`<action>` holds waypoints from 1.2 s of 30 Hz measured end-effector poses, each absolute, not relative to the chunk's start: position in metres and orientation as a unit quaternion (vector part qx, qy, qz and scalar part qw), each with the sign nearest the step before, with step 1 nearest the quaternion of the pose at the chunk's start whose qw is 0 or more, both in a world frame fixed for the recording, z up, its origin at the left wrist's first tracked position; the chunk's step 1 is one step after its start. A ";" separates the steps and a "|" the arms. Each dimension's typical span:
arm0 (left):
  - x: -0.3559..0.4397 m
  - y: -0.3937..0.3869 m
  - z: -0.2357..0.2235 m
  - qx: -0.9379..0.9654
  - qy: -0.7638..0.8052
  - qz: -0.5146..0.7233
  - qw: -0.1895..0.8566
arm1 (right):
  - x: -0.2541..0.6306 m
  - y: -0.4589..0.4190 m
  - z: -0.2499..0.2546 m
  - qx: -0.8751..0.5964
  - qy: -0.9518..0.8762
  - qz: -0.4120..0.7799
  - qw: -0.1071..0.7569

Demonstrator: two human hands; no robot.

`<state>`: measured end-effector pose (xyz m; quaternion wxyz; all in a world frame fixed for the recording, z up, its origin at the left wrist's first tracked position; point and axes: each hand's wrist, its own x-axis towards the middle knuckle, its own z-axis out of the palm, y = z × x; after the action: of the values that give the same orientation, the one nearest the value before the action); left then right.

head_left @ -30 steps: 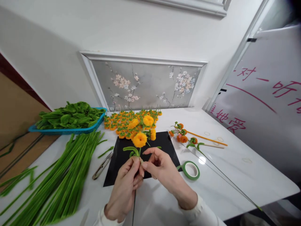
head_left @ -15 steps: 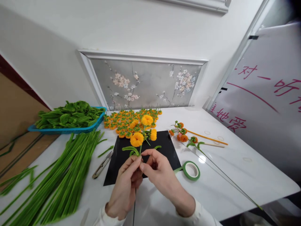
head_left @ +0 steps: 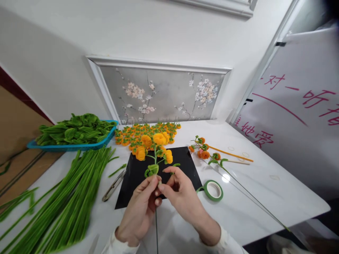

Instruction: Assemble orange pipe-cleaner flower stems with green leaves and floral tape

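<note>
Yellow flower heads stand in another order than half a second ago: the spray (head_left: 160,151) is turned around its stem, and the broad side of a green leaf (head_left: 153,169) now faces the camera. I judge that the main danger is at the pinch: if the left grip (head_left: 141,204) loosens, the spray, heavy at its top, may swing, and the leaf may slide out of its place. If it presses too hard, the thin stem may bend. Also, the right forearm may push the green tape roll (head_left: 213,200), which lies near it on the table (head_left: 238,211). Thumb and forefinger of the left grip are clamped on the spray, just below the leaf; the flowers rise above them, before the black board (head_left: 124,197), and the bare stem comes out underneath. On the right grip (head_left: 182,195), forefinger and thumb are apart, beside the left fingertips; whether its other fingers hold something, I cannot tell.
</note>
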<state>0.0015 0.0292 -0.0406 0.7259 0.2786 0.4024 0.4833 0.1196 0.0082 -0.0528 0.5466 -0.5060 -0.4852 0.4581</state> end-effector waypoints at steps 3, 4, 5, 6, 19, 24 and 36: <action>0.002 0.030 -0.041 0.251 0.397 0.472 0.746 | 0.117 0.007 -0.053 -0.506 -0.490 0.448 0.550; 0.002 0.031 -0.041 0.246 0.393 0.468 0.753 | 0.116 0.006 -0.053 -0.507 -0.493 0.444 0.550; 0.002 0.031 -0.041 0.243 0.388 0.464 0.758 | 0.116 0.006 -0.054 -0.508 -0.495 0.441 0.550; 0.002 0.031 -0.041 0.241 0.386 0.460 0.763 | 0.115 0.006 -0.055 -0.508 -0.494 0.441 0.551; -0.001 0.031 -0.041 0.261 0.381 0.464 0.756 | 0.119 0.005 -0.053 -0.517 -0.506 0.421 0.548; -0.001 0.030 -0.043 0.229 0.399 0.465 0.757 | 0.121 0.000 -0.055 -0.529 -0.512 0.414 0.535; 0.002 0.024 -0.046 0.221 0.369 0.464 0.774 | 0.121 0.002 -0.073 -0.504 -0.473 0.475 0.545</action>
<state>0.0022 0.0245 -0.0462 0.7742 0.2215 0.3691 0.4640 0.1207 0.0025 -0.0727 0.5451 -0.5037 -0.4731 0.4747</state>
